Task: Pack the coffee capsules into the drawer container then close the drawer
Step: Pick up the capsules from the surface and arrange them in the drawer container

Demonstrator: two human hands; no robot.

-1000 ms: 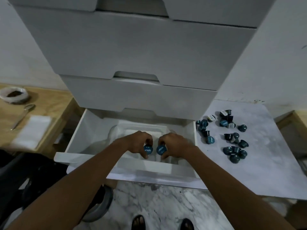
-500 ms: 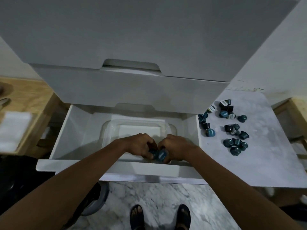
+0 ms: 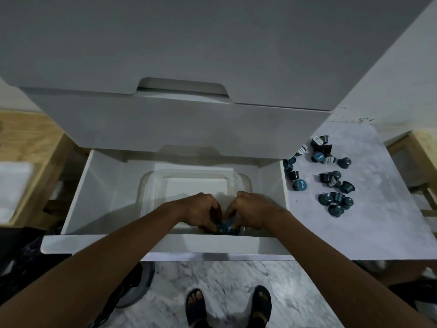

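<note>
The bottom white drawer (image 3: 104,181) stands pulled out, with a clear plastic container (image 3: 196,178) inside it. Both my hands reach down into the container's near end. My left hand (image 3: 201,213) and my right hand (image 3: 251,210) are closed side by side, each on a blue coffee capsule (image 3: 225,227); the capsules sit low between my fingertips, partly hidden by the drawer's front wall. Several more blue and dark capsules (image 3: 331,178) lie loose on the white marble-look top to the right of the drawer.
Closed grey-white drawers (image 3: 184,129) overhang the open one. A wooden table (image 3: 28,143) with a white cloth lies left, another wooden piece (image 3: 423,147) right. My sandalled feet (image 3: 227,306) stand on the marble floor; a dark bag (image 3: 26,256) lies lower left.
My hands have gone lower into the container's near end with the two capsules, which are now half hidden behind the drawer front. The camera has tilted further down.
</note>
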